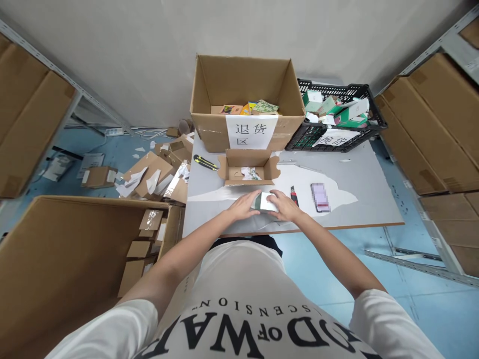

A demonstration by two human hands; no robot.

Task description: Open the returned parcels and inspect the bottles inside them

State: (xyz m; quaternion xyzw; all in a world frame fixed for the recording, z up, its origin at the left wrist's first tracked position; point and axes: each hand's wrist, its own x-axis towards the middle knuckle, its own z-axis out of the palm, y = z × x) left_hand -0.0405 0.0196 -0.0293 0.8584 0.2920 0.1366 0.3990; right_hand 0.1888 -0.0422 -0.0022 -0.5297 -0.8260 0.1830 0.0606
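Note:
Both of my hands hold a small white and dark green box (265,201) at the near edge of the grey table (374,199). My left hand (245,206) grips its left side and my right hand (285,205) grips its right side. Just beyond them stands a small open cardboard mailer (247,167) with crumpled paper inside.
A big open carton (245,99) with a paper label and a black crate (337,117) of small boxes stand at the table's back. A yellow utility knife (205,162), a red-black cutter (294,195) and a phone (320,196) lie on the table. A large carton (75,259) and cardboard scraps (157,174) sit on the floor at left.

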